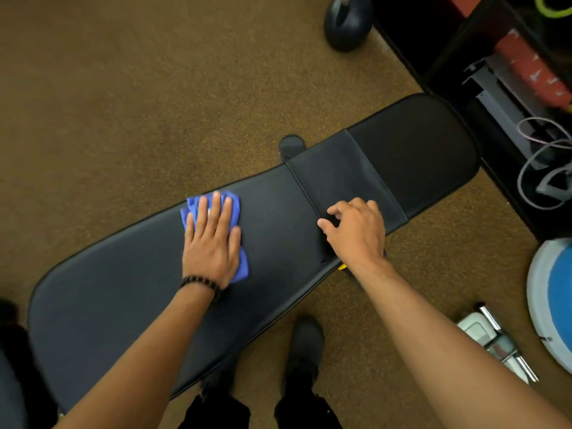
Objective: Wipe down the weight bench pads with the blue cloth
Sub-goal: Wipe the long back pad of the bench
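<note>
A black weight bench runs diagonally from lower left to upper right. Its long back pad (123, 289) fills the left and middle, and the shorter seat pad (414, 150) lies at the upper right. My left hand (212, 243) presses flat, fingers spread, on the crumpled blue cloth (236, 205) lying on the back pad near its far edge. My right hand (356, 230) rests at the near edge of the bench, by the seam between the pads, with its fingers curled over the padding and nothing else in it.
Brown carpet (123, 88) surrounds the bench. A dark kettlebell (346, 23) stands at the top. A black rack with cables (532, 144) is at the right, a blue and white balance trainer (554, 298) at the right edge, and a chrome dumbbell (498, 342) near it. My shoes (305, 345) are below the bench.
</note>
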The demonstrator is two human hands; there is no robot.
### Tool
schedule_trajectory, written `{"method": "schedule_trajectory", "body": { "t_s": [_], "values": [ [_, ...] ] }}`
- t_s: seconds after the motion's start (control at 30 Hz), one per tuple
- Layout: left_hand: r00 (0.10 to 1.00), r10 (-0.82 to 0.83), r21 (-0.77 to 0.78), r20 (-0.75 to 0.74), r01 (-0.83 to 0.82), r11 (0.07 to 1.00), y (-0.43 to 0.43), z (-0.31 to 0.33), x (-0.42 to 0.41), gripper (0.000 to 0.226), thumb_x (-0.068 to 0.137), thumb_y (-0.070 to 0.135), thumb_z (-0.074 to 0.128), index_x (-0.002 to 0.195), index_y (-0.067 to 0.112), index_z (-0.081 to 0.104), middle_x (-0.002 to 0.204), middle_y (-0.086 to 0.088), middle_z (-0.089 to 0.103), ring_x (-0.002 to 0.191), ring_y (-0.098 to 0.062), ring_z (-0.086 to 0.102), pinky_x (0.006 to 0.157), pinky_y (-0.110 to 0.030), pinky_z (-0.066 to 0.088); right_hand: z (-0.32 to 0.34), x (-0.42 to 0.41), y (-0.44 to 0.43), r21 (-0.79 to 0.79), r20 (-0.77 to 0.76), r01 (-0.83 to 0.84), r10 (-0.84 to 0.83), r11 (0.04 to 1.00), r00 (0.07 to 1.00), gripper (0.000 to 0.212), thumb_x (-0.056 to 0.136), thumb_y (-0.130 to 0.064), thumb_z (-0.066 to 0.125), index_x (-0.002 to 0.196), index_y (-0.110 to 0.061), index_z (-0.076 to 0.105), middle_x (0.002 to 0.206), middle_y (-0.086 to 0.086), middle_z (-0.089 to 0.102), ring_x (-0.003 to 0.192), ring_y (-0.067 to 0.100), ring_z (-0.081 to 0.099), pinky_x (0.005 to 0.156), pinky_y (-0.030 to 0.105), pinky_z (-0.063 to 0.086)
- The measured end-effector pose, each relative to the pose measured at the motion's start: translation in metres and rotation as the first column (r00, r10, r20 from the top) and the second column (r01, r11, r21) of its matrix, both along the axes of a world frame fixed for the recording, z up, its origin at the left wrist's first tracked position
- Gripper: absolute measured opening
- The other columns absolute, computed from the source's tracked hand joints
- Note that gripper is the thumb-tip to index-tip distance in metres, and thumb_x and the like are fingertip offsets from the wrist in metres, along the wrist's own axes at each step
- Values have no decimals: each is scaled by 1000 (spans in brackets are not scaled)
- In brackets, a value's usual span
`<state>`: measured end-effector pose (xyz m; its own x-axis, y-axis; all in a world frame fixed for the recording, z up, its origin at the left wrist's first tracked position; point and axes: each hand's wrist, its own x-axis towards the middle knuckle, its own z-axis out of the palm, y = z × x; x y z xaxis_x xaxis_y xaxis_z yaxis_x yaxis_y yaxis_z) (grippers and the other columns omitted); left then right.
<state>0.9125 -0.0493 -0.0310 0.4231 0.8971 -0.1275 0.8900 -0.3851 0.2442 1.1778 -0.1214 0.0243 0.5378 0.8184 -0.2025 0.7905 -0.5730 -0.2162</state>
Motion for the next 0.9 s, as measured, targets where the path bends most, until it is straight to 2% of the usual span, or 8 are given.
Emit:
{"method": "schedule_trajectory", "body": {
  "t_s": [0.1, 0.23, 0.33, 0.47, 0.63, 0.73, 0.8, 0.9],
  "values": [
    [971, 238, -88, 25, -235, 968, 34, -1, 64, 61, 108, 44, 26, 164, 22, 18, 172, 0, 12, 160, -23, 1, 129, -48, 1, -1, 3, 4, 4, 2, -12, 12, 1000, 1000, 37, 84, -54, 76, 110, -28, 76, 101, -4, 73, 101, 21, 55, 92, 37, 49],
    [968, 247, -91, 52, -242, 966, 34, -2, 123, 61, 107, 44, 27, 162, 18, 24, 171, -4, 15, 159, -28, 4, 128, -52, 3, 2, 2, 11, -65, 112, -152, 159, 986, 981, 25, 88, -41, 69, 91, -20, 81, 84, 3, 75, 93, 26, 58, 85, 38, 48],
    [984, 170, -18, 60, -169, 985, 8, -6, 140, 61, 108, 42, 29, 163, 16, 23, 171, -8, 15, 159, -30, 7, 127, -55, 9, 8, -1, 17, -123, 165, -199, 218, 972, 962, 24, 84, -26, 60, 76, -12, 79, 70, 8, 71, 85, 29, 58, 79, 38, 43],
    [998, -56, -20, 5, 56, 998, -45, -1, 141, 62, 109, 41, 25, 164, 16, 14, 173, -6, 5, 159, -28, -2, 128, -54, 8, 12, 14, 20, -130, 55, -116, 124, 985, 991, 25, 86, -32, 58, 86, -18, 80, 79, 6, 75, 91, 29, 59, 82, 37, 42],
    [899, -438, -68, -20, 435, 898, -115, 2, 120, 60, 109, 38, 29, 164, 17, 15, 173, -4, 3, 159, -26, -7, 128, -53, 10, 18, 25, 17, -95, -1, -112, 112, 989, 994, 25, 88, -30, 57, 92, -20, 80, 83, 7, 76, 93, 30, 60, 84, 38, 43],
    [837, -547, -66, -1, 546, 835, -98, -3, 113, 60, 110, 36, 26, 165, 18, 9, 173, -1, -3, 159, -23, -11, 129, -49, 5, 21, 28, 18, -97, 3, -120, 121, 988, 993, 24, 88, -28, 57, 91, -21, 80, 83, 7, 76, 92, 30, 60, 85, 39, 43],
    [803, -596, -33, 5, 596, 802, -77, -3, 111, 59, 109, 33, 30, 164, 20, 12, 172, 1, 0, 159, -21, -8, 129, -48, 1, 21, 29, 18, -106, 1, -123, 124, 987, 992, 24, 89, -28, 56, 90, -23, 79, 84, 7, 76, 93, 31, 61, 86, 39, 42],
    [820, -572, 23, -7, 572, 820, -40, -2, 115, 61, 106, 28, 34, 164, 19, 17, 172, -1, 11, 159, -23, 4, 129, -49, 8, 21, 31, 17, -105, 3, -126, 127, 986, 992, 21, 90, -32, 58, 90, -25, 79, 85, 5, 76, 95, 30, 61, 88, 40, 41]
  ]
}}
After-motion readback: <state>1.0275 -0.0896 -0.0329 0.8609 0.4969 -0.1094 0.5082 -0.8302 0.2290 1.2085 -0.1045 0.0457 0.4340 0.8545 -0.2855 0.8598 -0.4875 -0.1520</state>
